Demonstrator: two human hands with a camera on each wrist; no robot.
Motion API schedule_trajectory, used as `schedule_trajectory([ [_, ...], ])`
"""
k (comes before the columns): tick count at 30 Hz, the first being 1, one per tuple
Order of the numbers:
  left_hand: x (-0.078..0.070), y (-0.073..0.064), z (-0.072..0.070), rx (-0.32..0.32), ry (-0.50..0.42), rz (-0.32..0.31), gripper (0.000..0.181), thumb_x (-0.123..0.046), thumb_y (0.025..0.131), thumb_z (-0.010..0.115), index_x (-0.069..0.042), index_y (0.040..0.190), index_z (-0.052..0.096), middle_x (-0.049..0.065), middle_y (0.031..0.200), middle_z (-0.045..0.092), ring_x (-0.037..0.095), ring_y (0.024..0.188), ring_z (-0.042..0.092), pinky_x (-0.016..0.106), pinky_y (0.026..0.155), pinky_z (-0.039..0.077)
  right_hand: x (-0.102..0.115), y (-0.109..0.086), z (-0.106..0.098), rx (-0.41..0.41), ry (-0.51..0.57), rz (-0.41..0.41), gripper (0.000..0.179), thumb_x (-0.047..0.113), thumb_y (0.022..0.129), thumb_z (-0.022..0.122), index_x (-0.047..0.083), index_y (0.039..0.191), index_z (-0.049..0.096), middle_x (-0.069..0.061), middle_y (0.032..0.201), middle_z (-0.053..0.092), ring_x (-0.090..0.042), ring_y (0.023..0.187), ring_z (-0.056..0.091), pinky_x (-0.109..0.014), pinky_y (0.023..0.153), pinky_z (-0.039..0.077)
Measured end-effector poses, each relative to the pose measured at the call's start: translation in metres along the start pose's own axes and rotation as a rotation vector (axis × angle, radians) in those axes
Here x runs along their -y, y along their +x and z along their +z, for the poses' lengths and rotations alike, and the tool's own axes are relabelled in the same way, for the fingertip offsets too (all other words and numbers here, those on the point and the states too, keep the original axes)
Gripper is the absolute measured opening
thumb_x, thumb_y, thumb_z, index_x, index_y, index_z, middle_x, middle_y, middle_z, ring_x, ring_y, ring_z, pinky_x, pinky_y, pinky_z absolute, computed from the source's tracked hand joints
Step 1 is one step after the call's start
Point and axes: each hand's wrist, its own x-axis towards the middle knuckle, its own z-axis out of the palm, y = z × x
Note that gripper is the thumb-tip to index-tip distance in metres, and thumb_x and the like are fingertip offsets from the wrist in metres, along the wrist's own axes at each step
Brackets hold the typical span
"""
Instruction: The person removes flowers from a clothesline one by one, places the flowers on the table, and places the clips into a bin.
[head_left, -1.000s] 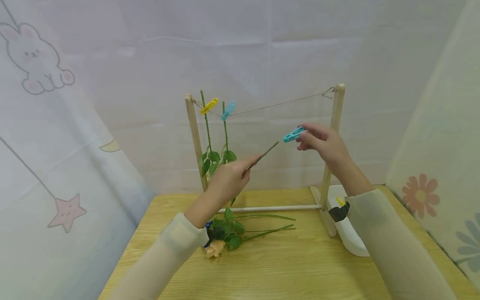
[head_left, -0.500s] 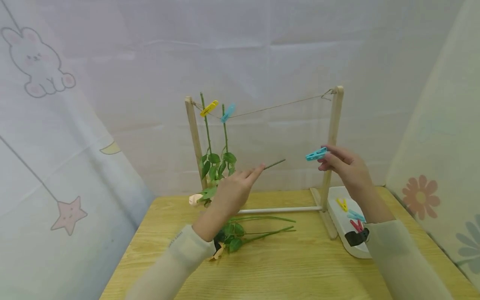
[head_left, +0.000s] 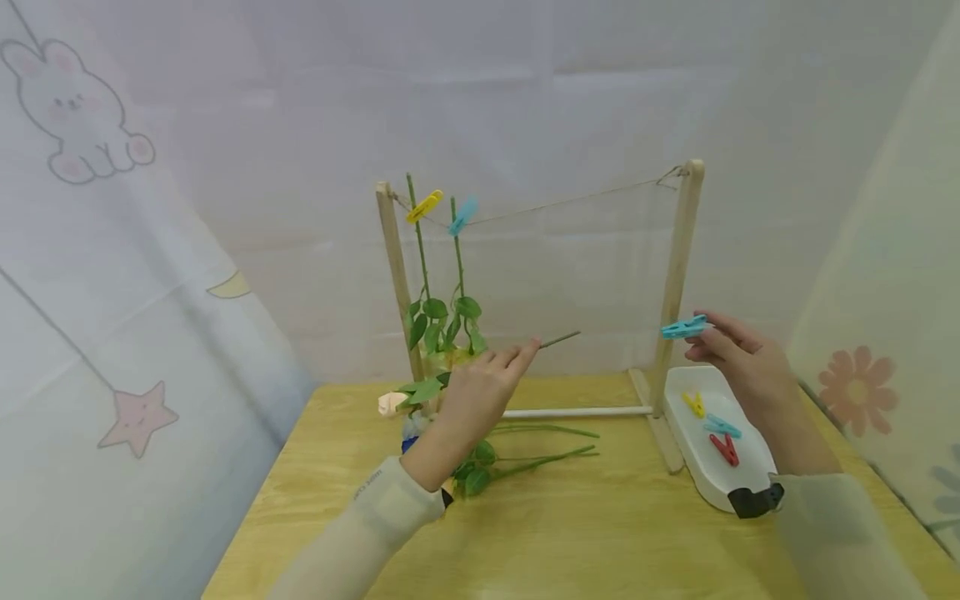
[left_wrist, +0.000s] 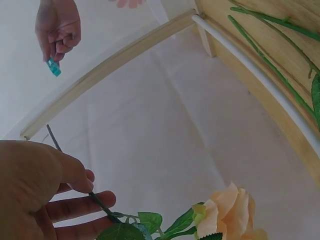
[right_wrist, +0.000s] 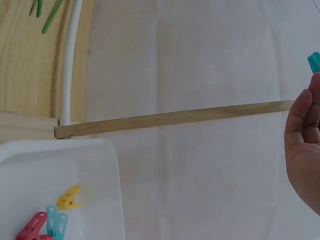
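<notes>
My left hand [head_left: 480, 396] pinches the stem of an artificial rose between thumb and fingers. In the left wrist view the rose's peach bloom [left_wrist: 232, 212] and green leaves hang beyond the fingers, and the stem end [left_wrist: 53, 137] sticks out past the thumb. My right hand [head_left: 757, 379] pinches a teal clothespin [head_left: 684, 327] by its handle end, in front of the rack's right post. Two roses hang heads down from the string [head_left: 555, 205], one under a yellow clothespin [head_left: 425, 206], the other under a light-blue clothespin [head_left: 463, 216].
A wooden rack [head_left: 678, 275] with a white crossbar [head_left: 577, 412] stands on the table [head_left: 570, 533]. Loose rose stems [head_left: 547, 462] lie before it. The white tray [head_left: 701, 479] at right holds yellow [head_left: 694, 405], light-blue [head_left: 722, 426] and red [head_left: 724, 450] clothespins.
My right hand has moved right and down with the teal clothespin, away from the stem, uncovering the tray. My left hand has lowered slightly; its stem now lies flatter.
</notes>
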Motion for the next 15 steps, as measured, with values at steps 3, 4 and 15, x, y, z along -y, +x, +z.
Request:
schedule_trajectory([
  [3, -0.002, -0.001, 0.003, 0.019, 0.039, -0.002, 0.068, 0.0, 0.091, 0.073, -0.018, 0.151, 0.049, 0.002, 0.121, 0.072, 0.019, 0.089, 0.072, 0.024, 0.043, 0.042, 0.001, -0.005, -0.008, 0.021, 0.02, -0.025, 0.035, -0.008, 0.104, 0.045, -0.005, 0.135, 0.06, -0.008, 0.101, 0.076, -0.017, 0.085, 0.074, -0.024, 0.088, 0.057],
  [4, -0.003, -0.003, 0.004, 0.028, 0.055, -0.004, 0.069, 0.0, 0.091, 0.074, -0.018, 0.152, 0.048, 0.001, 0.121, 0.072, 0.019, 0.09, 0.072, 0.024, 0.043, 0.043, 0.0, -0.007, -0.011, 0.026, 0.017, -0.028, 0.035, -0.009, 0.104, 0.044, -0.006, 0.135, 0.059, -0.008, 0.101, 0.076, -0.017, 0.085, 0.074, -0.024, 0.088, 0.057],
  [15, -0.023, -0.014, 0.025, 0.014, 0.151, -0.028, 0.065, -0.003, 0.091, 0.074, -0.018, 0.15, 0.05, 0.003, 0.117, 0.07, 0.02, 0.083, 0.069, 0.024, 0.043, 0.048, -0.012, -0.041, -0.042, -0.023, 0.061, -0.014, 0.038, -0.011, 0.104, 0.04, -0.005, 0.138, 0.057, -0.007, 0.105, 0.077, -0.017, 0.086, 0.074, -0.023, 0.088, 0.057],
])
